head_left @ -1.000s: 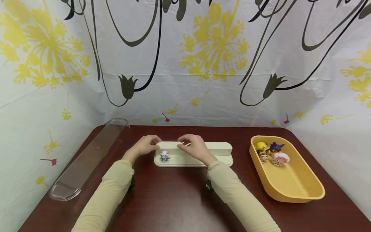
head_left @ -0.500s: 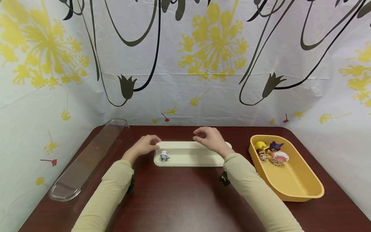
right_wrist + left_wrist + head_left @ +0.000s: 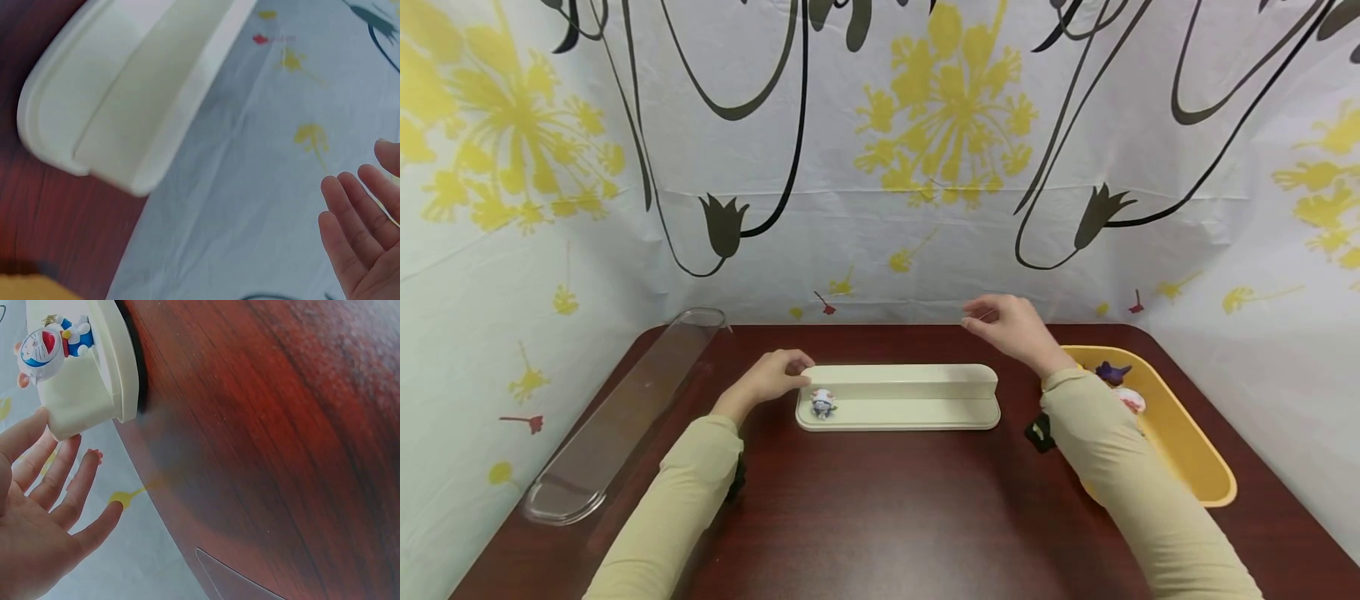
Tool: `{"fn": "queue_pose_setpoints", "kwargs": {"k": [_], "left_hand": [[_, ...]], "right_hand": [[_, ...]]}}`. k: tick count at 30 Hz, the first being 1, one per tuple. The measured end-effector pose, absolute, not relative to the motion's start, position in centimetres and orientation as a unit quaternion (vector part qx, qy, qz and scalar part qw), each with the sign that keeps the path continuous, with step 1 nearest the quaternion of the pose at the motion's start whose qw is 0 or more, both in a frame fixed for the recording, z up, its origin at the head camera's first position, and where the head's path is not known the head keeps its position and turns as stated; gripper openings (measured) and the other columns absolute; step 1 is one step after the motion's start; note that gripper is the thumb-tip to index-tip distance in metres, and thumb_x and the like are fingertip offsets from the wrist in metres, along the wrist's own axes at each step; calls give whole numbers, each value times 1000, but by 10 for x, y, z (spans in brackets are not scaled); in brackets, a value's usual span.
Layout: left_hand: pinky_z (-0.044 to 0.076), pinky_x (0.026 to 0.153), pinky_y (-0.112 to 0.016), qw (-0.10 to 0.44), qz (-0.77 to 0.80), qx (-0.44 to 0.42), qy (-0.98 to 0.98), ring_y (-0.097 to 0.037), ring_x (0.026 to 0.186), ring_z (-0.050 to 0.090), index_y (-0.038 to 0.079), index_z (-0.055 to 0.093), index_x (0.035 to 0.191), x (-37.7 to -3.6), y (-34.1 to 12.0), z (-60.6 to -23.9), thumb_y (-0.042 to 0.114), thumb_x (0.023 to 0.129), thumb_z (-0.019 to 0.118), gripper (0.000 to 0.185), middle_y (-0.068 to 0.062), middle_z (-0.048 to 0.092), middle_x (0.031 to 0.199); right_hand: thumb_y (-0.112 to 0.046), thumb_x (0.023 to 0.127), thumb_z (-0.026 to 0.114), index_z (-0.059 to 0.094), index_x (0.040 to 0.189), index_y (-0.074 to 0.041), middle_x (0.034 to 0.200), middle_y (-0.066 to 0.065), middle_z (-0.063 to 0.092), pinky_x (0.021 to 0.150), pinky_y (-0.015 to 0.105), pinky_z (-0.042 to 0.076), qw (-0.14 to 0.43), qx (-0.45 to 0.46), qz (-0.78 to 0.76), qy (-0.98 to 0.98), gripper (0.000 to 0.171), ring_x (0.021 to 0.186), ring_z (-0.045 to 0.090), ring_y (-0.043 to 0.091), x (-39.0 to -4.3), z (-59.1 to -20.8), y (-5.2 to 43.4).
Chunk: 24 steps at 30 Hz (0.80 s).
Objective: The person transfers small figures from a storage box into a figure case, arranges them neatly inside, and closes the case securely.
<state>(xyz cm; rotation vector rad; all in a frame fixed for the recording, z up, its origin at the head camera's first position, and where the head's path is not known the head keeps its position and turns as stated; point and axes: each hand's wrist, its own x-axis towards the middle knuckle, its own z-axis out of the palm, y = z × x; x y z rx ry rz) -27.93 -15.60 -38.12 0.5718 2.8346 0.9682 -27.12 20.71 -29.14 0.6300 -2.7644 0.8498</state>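
A cream stepped stand (image 3: 917,410) lies across the middle of the dark wood table (image 3: 880,517). A small blue-and-white cat figurine (image 3: 822,403) stands on its lower step near the left end. My left hand (image 3: 772,376) rests at that left end, fingers fairly straight; in the left wrist view one finger (image 3: 20,436) touches the stand's corner (image 3: 81,412) below the figurine (image 3: 51,342). My right hand (image 3: 1009,325) hovers empty above the table, beyond the stand's right end, its fingers (image 3: 353,212) relaxed and apart from the stand (image 3: 125,100).
A yellow oval tray (image 3: 1180,454) sits at the right with a purple figurine (image 3: 1112,371) and a pink-white one (image 3: 1133,402); my right forearm hides part of it. A long clear cover (image 3: 625,408) lies along the table's left edge. A flowered curtain closes the back and sides.
My right hand has left the stand and moved up and to the right, toward the yellow tray. The left hand, stand and figurine have stayed put.
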Motion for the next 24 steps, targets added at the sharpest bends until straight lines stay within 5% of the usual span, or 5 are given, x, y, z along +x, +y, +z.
{"fn": "queue_pose_setpoints", "kwargs": {"k": [19, 24], "left_hand": [[42, 79, -38, 47, 315, 182, 930, -22, 91, 54, 4, 60, 104, -278, -156, -381, 13, 83, 62, 22, -6, 59, 93], [41, 79, -38, 46, 314, 185, 930, -23, 91, 53, 3, 60, 104, -279, -156, -380, 13, 83, 62, 23, -9, 59, 95]], "right_hand": [[-37, 86, 55, 59, 111, -6, 101, 16, 61, 70, 45, 44, 145, 114, 294, -938, 40, 88, 57, 29, -257, -269, 294], [-39, 84, 56, 60, 109, -7, 99, 15, 62, 68, 29, 44, 161, 89, 305, -934, 41, 82, 58, 11, -253, -271, 314]]}}
